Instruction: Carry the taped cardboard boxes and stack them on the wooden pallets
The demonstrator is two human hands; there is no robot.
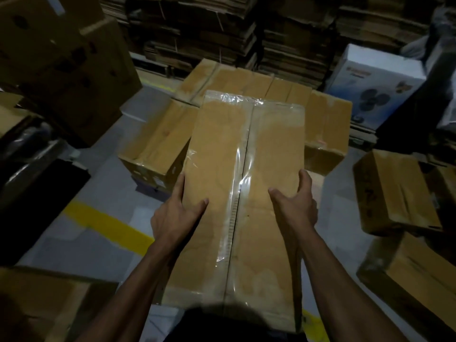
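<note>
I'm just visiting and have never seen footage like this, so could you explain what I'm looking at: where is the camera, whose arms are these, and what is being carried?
There is no machine here. A person wears one wide-angle camera on the head, looking forward and down, so you see their own two bare arms reaching out from the bottom of the picture.

The left hand and right hand grip the two long sides of a long cardboard box, thumbs on top. Clear tape runs along its middle seam.

Ahead, lower down, lie similar taped boxes packed side by side. More cartons sit on the grey floor to the right, which has a yellow line. A white fan box and stacks of flattened cardboard stand behind. It is dim, so I can't make out a pallet.
</note>
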